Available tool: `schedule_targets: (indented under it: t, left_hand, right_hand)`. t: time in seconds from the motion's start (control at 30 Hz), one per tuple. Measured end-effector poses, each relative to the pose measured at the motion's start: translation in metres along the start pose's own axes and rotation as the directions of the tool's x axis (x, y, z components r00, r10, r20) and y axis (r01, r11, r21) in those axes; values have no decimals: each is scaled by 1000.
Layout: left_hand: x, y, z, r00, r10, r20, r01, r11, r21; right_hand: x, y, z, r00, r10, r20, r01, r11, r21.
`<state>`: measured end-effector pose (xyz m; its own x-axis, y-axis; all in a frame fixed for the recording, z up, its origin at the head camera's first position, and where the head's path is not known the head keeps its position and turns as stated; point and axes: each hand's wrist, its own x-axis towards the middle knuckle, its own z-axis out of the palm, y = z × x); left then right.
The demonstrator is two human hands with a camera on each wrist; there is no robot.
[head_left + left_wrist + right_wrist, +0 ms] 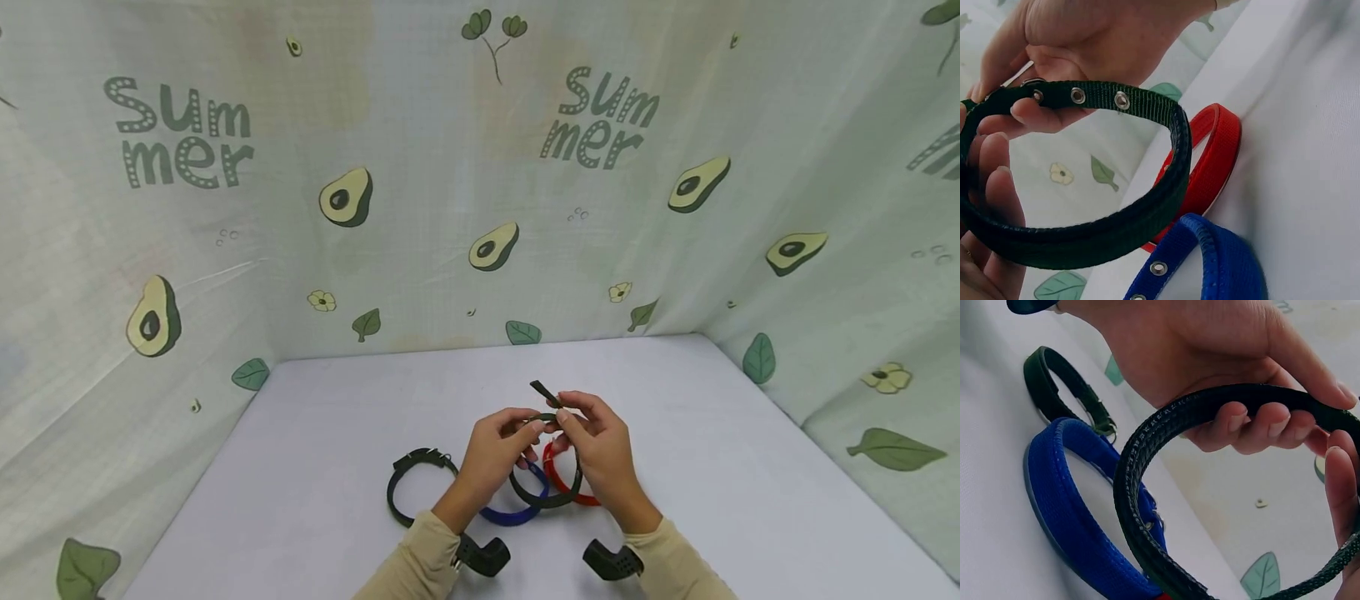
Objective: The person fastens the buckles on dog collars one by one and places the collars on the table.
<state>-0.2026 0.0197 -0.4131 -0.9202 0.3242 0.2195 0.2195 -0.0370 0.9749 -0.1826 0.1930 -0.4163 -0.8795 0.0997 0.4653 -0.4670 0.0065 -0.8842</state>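
Both hands hold a dark green dog collar (546,502), bent into a loop below the fingers. Thumb and fingers of the left hand (491,450) pinch one side of the strap near its top. Opposite it, the right hand (603,442) pinches the strap, whose loose tip (539,389) sticks up above the fingers. Metal-rimmed holes (1078,95) show along the collar in the left wrist view, with a metal buckle part near the fingertips. In the right wrist view, stitching lines the collar's thicker band (1138,462). The fingers partly cover the fastening.
Under the hands, a blue collar (510,517) and a red collar (587,500) lie on the white table (322,433). Left of them is another dark collar (392,492), also seen in the right wrist view. Avocado-print cloth (420,275) walls the table's back and sides.
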Motion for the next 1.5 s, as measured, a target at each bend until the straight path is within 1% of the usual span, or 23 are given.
schedule_targets:
  t: [0.1,0.27,0.37,0.53,0.7,0.83,0.93,1.0,1.23,1.3,1.37,1.43,1.5]
  left_hand:
    - [1,0,1,1000,-12,-10,12,1000,-28]
    - [1,-3,2,1000,8,-24,-9,999,-44]
    - [1,-4,3,999,16,-32,-17,999,-27]
    - [0,-4,2,999,27,-41,-27,1000,-1]
    - [-1,-6,-2,999,46,-10,-46,999,-11]
    - [-2,-7,-4,998,54,15,-54,999,-8]
    - [-1,-8,-4,999,49,5,-49,999,7]
    - [-1,-7,-5,999,43,-7,-42,999,20]
    - [2,-5,-3,997,72,-11,-71,995,63]
    - [1,-5,-3,997,80,-20,-78,994,71]
    - [0,-6,-4,996,83,-29,-80,993,82]
    - [-1,-6,-4,996,80,-32,-77,993,88]
    - [-2,-6,-5,997,73,-35,-70,993,97]
  right_hand:
    - [1,1,0,1000,-8,-9,8,1000,7]
    - [0,2,1,999,-42,-15,42,999,-24]
    - [-1,2,0,998,-60,11,60,997,-49]
    - [0,0,-1,993,-96,66,100,993,-57]
    - [1,2,-1,985,-136,102,143,988,-62]
    - [1,3,-1,987,-119,111,127,990,-66]
    - [0,4,0,992,-84,99,91,994,-68]
    - [-1,4,2,993,-76,88,82,994,-70]
    - [-3,5,4,995,-92,31,94,992,-86]
    - [-3,5,5,994,-107,31,110,988,-109]
    - [-2,6,7,992,-127,26,129,978,-161]
    - [-2,7,8,988,-152,21,153,961,-230]
    - [-2,8,9,983,-181,15,177,936,-305]
